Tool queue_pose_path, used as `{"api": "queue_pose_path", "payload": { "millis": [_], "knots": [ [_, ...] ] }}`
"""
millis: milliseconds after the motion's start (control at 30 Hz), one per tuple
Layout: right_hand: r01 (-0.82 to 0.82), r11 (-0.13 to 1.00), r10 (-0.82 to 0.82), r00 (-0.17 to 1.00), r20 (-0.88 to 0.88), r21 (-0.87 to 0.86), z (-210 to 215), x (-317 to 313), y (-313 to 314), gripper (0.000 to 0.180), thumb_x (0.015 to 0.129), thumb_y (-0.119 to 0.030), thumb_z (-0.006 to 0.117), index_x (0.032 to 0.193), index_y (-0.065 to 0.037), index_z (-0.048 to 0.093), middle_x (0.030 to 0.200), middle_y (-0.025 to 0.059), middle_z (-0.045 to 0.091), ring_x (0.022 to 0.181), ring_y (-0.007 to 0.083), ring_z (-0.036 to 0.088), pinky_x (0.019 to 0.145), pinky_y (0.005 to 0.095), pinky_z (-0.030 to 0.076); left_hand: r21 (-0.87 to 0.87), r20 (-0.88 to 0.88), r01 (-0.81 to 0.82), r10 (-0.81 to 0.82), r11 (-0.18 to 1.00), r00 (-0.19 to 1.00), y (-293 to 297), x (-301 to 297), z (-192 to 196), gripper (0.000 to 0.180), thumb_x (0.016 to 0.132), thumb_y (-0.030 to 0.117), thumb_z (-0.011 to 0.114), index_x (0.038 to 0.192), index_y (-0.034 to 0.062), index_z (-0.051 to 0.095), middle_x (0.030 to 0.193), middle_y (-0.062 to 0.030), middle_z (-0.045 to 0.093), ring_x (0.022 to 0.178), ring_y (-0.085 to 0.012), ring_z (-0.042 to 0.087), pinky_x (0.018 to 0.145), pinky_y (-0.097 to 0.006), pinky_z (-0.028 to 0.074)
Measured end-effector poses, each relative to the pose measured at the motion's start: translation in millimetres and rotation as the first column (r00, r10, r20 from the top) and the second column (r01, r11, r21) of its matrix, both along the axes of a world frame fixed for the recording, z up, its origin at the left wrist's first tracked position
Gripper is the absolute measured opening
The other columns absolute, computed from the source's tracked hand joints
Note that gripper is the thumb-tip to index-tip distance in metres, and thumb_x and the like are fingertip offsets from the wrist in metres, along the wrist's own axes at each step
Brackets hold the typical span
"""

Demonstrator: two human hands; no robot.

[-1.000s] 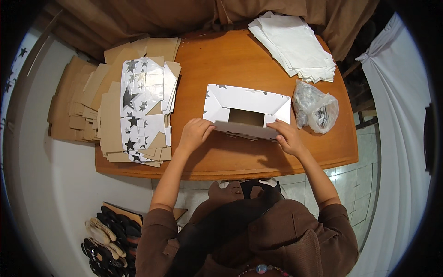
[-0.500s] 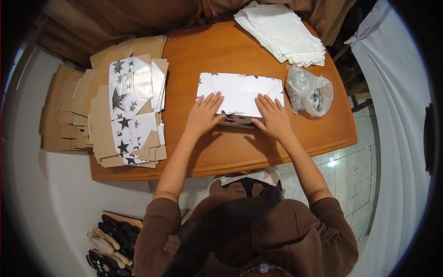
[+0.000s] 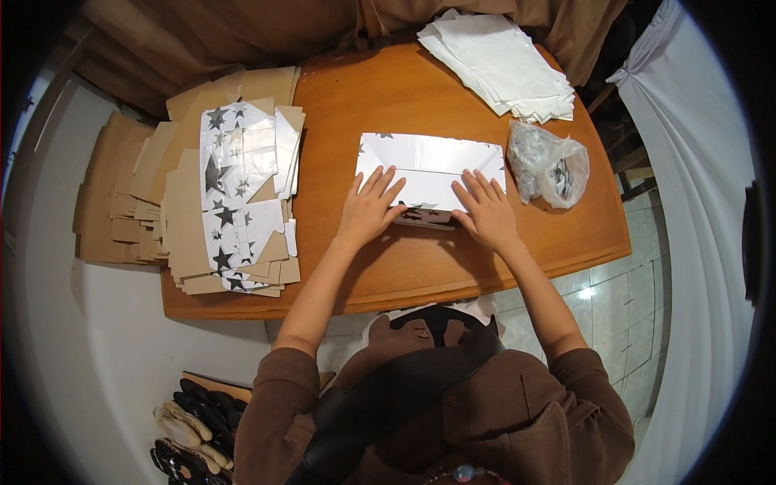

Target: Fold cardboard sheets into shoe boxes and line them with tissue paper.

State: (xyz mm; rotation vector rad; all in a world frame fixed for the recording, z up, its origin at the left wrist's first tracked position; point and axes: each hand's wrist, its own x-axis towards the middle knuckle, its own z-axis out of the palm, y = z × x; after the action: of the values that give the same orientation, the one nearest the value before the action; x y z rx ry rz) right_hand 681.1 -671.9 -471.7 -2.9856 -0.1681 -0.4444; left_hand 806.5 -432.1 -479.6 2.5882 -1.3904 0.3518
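Note:
A white cardboard box (image 3: pixel 432 179) printed with dark stars stands on the wooden table in front of me. Folded flaps with a straight seam across the middle form its upper face. My left hand (image 3: pixel 371 205) rests on the near left part of that face, fingers spread. On the near right part lies my right hand (image 3: pixel 487 208), its fingers also stretched out. Both thumbs reach toward the near edge, where the shaded, star-printed front side shows. Neither hand is closed round anything. The underside of the box is hidden.
Flat star-printed carton blanks (image 3: pixel 234 186) lie on a pile of brown cardboard pieces (image 3: pixel 137 190) at the left. A clear plastic bag (image 3: pixel 563 174) with dark contents sits right of the box. White sheets (image 3: pixel 501 65) are stacked at the far right of the wooden table (image 3: pixel 356 101).
My fingers have drawn slightly back toward the near side of the box top and spread wider. The seam between the flaps now shows more plainly. The whole view has shifted a little.

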Motion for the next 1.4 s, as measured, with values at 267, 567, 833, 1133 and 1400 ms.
{"api": "queue_pose_path", "payload": {
  "millis": [267, 567, 833, 1133, 1400],
  "knots": [
    [0.224, 0.598, -0.301, 0.953, -0.044, 0.770, -19, 16, -40, 0.058, 0.092, -0.020, 0.047, 0.142, -0.002, 0.024, 0.144, 0.0223, 0.029, 0.134, 0.0293, 0.028, 0.109, 0.0353, 0.023, -0.329, -0.359, -0.273, 0.148, 0.904, 0.922, -9, 28, 5, 0.060, 0.087, 0.035, 0.054, 0.134, -0.0004, 0.038, 0.140, -0.0247, 0.033, 0.130, -0.0372, 0.033, 0.106, -0.045, 0.029],
    [0.498, -0.259, 0.064, 0.864, -0.499, 0.828, 15, 37, -49, 0.055, 0.090, -0.013, 0.052, 0.138, 0.002, 0.030, 0.137, 0.0158, 0.041, 0.123, 0.0224, 0.043, 0.101, 0.0310, 0.034, -0.174, -0.974, -0.515, -0.069, 0.839, 0.217, -10, 68, 33, 0.072, 0.079, 0.030, 0.065, 0.132, -0.0077, 0.034, 0.116, -0.0170, 0.058, 0.107, -0.0217, 0.055, 0.091, -0.031, 0.043],
    [-0.008, -0.137, -0.048, 0.999, 0.002, 0.990, 31, 72, -54, 0.045, 0.088, -0.007, 0.049, 0.131, -0.002, 0.038, 0.129, 0.0127, 0.046, 0.130, 0.0198, 0.031, 0.107, 0.0324, 0.024, -0.364, -0.903, -0.877, -0.351, 0.314, 0.249, 10, 104, 61, 0.069, 0.085, 0.067, 0.043, 0.111, 0.0025, 0.045, 0.091, -0.0097, 0.055, 0.076, -0.0137, 0.052, 0.064, -0.029, 0.044],
    [-0.099, -0.172, -0.086, 0.993, 0.085, 0.980, 1, 86, -61, 0.057, 0.087, -0.010, 0.051, 0.140, -0.003, 0.032, 0.137, 0.0100, 0.041, 0.126, 0.0179, 0.036, 0.105, 0.0291, 0.026, -0.519, -0.853, -0.632, -0.307, 0.575, 0.422, 25, 104, 21, 0.054, 0.086, 0.021, 0.064, 0.135, 0.0081, 0.044, 0.112, -0.0041, 0.048, 0.091, -0.0145, 0.052, 0.076, -0.022, 0.042],
    [-0.104, 0.011, -0.131, 0.986, 0.105, 0.994, -48, 39, -41, 0.062, 0.078, 0.009, 0.048, 0.133, -0.007, 0.024, 0.137, 0.0110, 0.032, 0.129, 0.0205, 0.032, 0.105, 0.0344, 0.027, -0.630, -0.773, -0.627, -0.286, 0.459, 0.567, 19, 63, -61, 0.046, 0.083, -0.004, 0.055, 0.126, 0.0005, 0.041, 0.120, -0.0108, 0.048, 0.115, -0.0208, 0.050, 0.093, -0.028, 0.040]
  ]
}}
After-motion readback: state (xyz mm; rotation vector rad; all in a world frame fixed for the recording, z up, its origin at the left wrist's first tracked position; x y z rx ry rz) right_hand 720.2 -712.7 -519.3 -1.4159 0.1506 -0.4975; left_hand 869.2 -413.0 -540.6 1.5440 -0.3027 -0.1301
